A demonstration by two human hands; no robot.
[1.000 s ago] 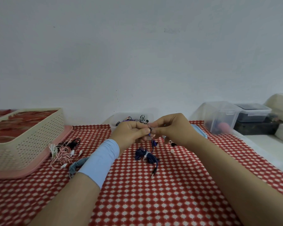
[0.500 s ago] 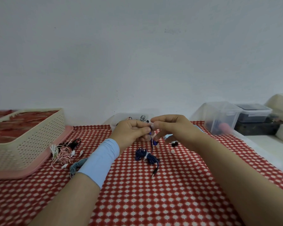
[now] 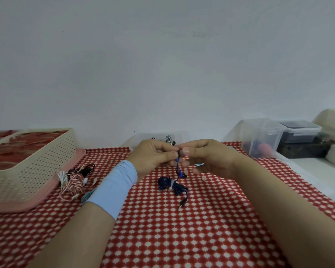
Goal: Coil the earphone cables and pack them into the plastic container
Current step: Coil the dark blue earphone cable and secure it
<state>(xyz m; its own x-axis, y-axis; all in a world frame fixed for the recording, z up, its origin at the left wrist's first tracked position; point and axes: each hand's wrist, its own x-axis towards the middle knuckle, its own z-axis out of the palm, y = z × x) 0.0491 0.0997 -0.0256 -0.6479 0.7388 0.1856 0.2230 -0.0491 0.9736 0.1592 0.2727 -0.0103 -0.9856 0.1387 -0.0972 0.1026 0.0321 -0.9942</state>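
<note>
A dark blue earphone cable (image 3: 170, 185) lies bundled with a white tie on the red checked cloth, its jack plug pointing toward me. One strand rises from the bundle to my hands. My left hand (image 3: 153, 157) and my right hand (image 3: 205, 157) meet above it, and both pinch the earbud end between thumb and fingertips. Behind my hands stands a clear plastic container (image 3: 141, 140) with coiled earphones inside, mostly hidden. A tangle of pink, white and black earphones (image 3: 75, 179) lies to the left.
A beige perforated basket (image 3: 31, 163) on a pink tray sits at the far left. Clear lidded boxes (image 3: 263, 138) stand at the back right beside a white surface. A small pale ear tip (image 3: 203, 178) lies on the cloth under my right hand.
My hands have risen slightly and stayed together on the earbud. My right hand's fingers have spread a little. The blue bundle has not moved.
</note>
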